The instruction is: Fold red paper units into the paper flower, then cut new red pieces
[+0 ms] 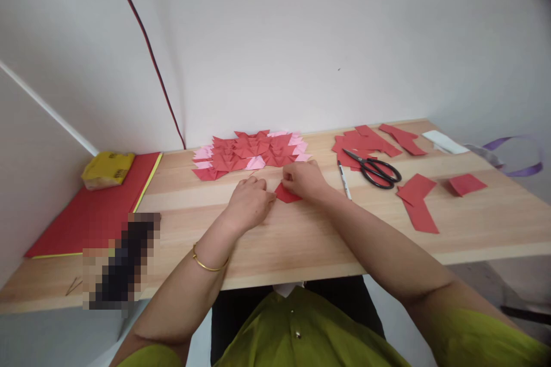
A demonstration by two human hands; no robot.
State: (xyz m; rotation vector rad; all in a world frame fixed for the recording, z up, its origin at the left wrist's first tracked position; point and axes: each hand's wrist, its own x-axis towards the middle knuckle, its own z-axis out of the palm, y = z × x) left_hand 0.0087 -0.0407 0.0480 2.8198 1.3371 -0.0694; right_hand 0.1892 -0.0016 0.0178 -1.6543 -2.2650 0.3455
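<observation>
A small piece of folded red paper (287,194) lies on the wooden table in front of me, its upper right part hidden under my right hand. My right hand (305,180) is closed, with bent fingers gripping the paper's edge. Just left of it, my left hand (250,202) is curled closed, its fingertips close to the paper's left side; whatever those fingers hold, if anything, is hidden. Beyond both hands sits a pile of folded red and pink paper pieces (253,152), with pointed tips, against the wall.
Black-handled scissors (376,173) rest partly on red paper strips (365,140) at the right, beside a marker (344,179). More red paper (418,195) lies nearer the right edge. Red sheets (86,215) carry a yellow package (108,170) at left, near a blurred dark object (127,264).
</observation>
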